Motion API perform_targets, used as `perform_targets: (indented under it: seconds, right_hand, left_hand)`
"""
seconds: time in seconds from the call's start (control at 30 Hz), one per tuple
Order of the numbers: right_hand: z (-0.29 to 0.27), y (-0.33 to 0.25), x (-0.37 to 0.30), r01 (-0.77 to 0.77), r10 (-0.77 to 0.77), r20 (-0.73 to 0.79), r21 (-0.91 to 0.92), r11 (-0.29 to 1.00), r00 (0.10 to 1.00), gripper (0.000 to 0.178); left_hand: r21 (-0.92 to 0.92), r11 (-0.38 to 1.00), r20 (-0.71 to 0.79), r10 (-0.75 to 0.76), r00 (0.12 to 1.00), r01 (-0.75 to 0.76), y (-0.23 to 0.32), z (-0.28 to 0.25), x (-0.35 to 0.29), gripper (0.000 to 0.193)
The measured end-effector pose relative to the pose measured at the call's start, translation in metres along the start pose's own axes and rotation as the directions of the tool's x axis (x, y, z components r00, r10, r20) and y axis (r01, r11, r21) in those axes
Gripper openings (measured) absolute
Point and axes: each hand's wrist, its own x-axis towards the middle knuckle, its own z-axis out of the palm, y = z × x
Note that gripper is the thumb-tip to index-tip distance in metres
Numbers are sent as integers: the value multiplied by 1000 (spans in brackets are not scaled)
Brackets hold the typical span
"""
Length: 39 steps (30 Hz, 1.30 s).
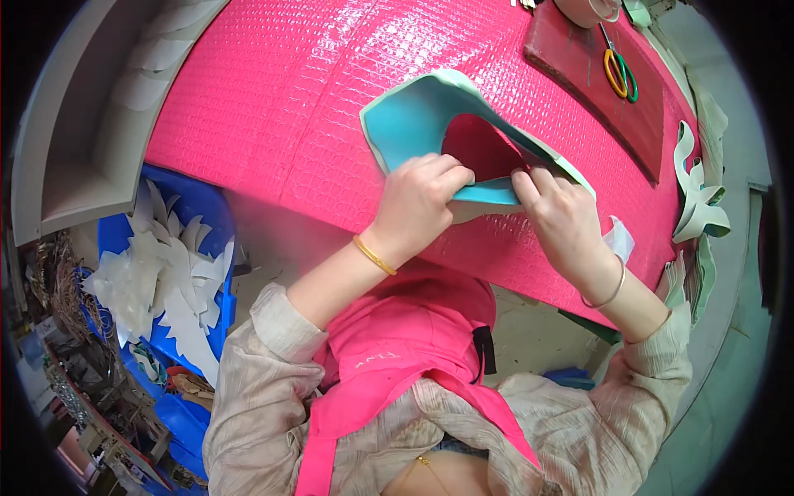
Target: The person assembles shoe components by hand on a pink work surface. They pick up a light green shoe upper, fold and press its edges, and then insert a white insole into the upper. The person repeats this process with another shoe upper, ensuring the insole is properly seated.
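Note:
A curved piece of flexible sheet material [405, 132], blue on its inner face and pale green along the outside, stands bent into a loop over the pink table. Through its opening a dark pink area shows. My left hand [420, 192] is closed on the near blue edge, thumb and fingers pinching it. Close by on the right, my right hand [556, 211] pinches the same edge where it meets the right side. The fingertips of both hands are partly hidden by the fold and the knuckles.
The table [273, 107] has a glossy pink textured cover. At the far right, scissors [619, 73] with yellow and green handles lie on a dark red board [579, 74]. White offcuts [169, 277] fill a blue bin [186, 194] at left. Pale cut pieces [699, 194] hang by the right edge.

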Motion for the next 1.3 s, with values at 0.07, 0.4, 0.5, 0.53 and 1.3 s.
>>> perform_targets:
  seconds: [0.07,0.4,0.5,0.53,1.3]
  right_hand:
    - [5,1,3,13,-11,-88,25,1000,996,11]
    - [17,42,42,99,-30,-587,87,991,809,16]
    - [35,40,41,35,7,-688,48,998,726,25]
    - [56,32,28,78,-6,-609,93,993,793,26]
    - [52,29,83,-204,-54,465,486,850,884,38]
  left_hand:
    - [11,1000,21,6,1000,-7,-2,-3,2,19]
    - [611,644,107,509,854,-460,10,-53,66,5]
    - [636,399,300,660,689,-660,2,-49,72,8]
    - [600,388,338,669,661,-700,-8,-40,58,8]
    - [339,868,267,-458,848,363,-21,0,31,32]
